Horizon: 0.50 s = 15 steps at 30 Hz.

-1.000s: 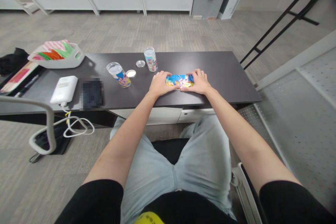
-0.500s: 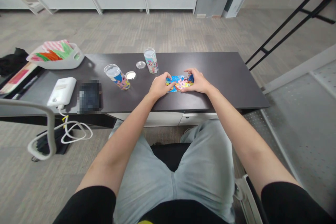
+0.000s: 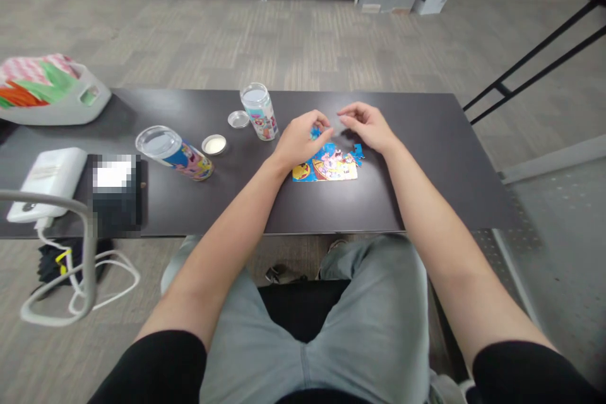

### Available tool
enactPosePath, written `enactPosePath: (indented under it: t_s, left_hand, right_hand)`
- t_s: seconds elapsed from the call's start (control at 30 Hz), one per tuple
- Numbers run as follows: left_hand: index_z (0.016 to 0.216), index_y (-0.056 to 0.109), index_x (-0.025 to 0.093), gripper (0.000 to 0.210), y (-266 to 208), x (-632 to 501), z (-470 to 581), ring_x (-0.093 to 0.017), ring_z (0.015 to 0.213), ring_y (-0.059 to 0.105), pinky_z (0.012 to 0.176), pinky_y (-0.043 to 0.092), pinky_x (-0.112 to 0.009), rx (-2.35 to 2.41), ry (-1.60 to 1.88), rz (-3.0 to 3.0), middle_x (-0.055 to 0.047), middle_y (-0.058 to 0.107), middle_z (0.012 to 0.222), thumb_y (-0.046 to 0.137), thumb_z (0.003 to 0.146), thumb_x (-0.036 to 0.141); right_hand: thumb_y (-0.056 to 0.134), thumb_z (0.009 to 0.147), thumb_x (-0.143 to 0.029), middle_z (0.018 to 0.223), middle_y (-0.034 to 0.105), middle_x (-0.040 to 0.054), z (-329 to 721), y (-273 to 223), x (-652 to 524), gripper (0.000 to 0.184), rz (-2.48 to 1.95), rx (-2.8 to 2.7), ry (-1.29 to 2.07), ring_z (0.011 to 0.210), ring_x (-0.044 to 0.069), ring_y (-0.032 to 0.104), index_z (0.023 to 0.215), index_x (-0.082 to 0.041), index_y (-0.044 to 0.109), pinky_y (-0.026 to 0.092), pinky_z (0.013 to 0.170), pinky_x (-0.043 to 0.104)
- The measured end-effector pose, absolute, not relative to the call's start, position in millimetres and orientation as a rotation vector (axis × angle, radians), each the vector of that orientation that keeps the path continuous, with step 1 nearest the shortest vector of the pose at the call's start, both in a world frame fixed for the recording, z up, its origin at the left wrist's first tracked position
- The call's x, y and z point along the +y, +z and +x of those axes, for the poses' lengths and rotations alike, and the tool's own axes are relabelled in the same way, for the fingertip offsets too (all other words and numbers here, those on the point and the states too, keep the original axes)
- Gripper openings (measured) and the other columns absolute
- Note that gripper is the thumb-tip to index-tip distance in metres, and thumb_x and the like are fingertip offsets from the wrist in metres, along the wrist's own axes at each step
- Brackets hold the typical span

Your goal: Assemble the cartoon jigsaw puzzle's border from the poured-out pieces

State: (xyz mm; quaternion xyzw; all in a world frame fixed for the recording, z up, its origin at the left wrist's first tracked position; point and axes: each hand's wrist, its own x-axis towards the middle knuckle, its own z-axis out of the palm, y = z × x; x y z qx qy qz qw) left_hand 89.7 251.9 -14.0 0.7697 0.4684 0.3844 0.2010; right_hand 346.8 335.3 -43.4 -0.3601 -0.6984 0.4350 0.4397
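Observation:
A colourful, partly joined jigsaw puzzle [image 3: 335,168] lies flat on the dark table, its upper edge uneven. Over its upper left corner hovers my left hand [image 3: 303,141], thumb and fingers apart, with a blue puzzle piece [image 3: 315,132] showing between them on or just above the table. My right hand [image 3: 369,127] is beyond the puzzle's upper right, fingers curved and parted from the thumb, with nothing visible in it. A loose-looking blue piece [image 3: 358,152] sticks out at the puzzle's right side, close below that hand.
Left of the puzzle stand two clear cans with cartoon prints, a nearer can [image 3: 182,154] and a farther can [image 3: 260,115]. Two round lids [image 3: 214,144] lie beside them. Farther left are a white power bank [image 3: 50,180] with a cable, a blurred-out dark object [image 3: 116,196] and a white basket [image 3: 71,104].
Both hands have let go of the puzzle's sides and moved to its far edge, uncovering more of the picture. The view has tilted down and come closer to the table.

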Motion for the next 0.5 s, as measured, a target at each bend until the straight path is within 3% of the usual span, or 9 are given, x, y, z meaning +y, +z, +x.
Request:
enactPosePath:
  t_s: [0.13,0.2,0.33,0.5]
  left_hand:
    - [0.122,0.081,0.026,0.027,3,234,75,-0.030,0.109,0.085,0.109,0.065,-0.046,1.152,0.918,2.258,-0.006,0.091,0.115,0.094,0.109,0.045]
    - [0.126,0.082,0.026,0.044,11,228,69,-0.035,0.124,0.083,0.119,0.063,-0.051,1.133,0.764,2.394,-0.010,0.091,0.129,0.104,0.102,0.055]
    - [0.146,0.079,0.021,0.099,15,223,62,-0.051,0.149,0.072,0.132,0.059,-0.065,1.352,0.459,2.456,-0.023,0.077,0.162,0.125,0.072,0.068]
    - [0.135,0.072,0.025,0.106,14,222,62,-0.050,0.145,0.071,0.130,0.060,-0.066,1.489,0.304,2.381,-0.019,0.075,0.157,0.131,0.059,0.068]
  right_hand:
    - [0.108,0.072,-0.106,0.087,0.062,-0.0024,354,-43,346,0.083,-0.864,-1.476,1.164,0.070,0.017,0.047,0.106,-0.034,0.087,0.051,0.065,0.035]
    - [0.109,0.072,-0.106,0.088,0.061,-0.0023,356,-42,346,0.082,-0.863,-1.448,1.185,0.071,0.017,0.047,0.105,-0.034,0.087,0.051,0.064,0.033]
    - [0.108,0.074,-0.107,0.088,0.062,-0.0013,356,-42,343,0.083,-0.862,-1.521,1.175,0.075,0.018,0.053,0.104,-0.033,0.086,0.054,0.065,0.033]
    - [0.105,0.080,-0.107,0.089,0.063,-0.0005,353,-41,340,0.082,-0.842,-1.587,1.151,0.078,0.019,0.056,0.107,-0.032,0.086,0.056,0.067,0.034]
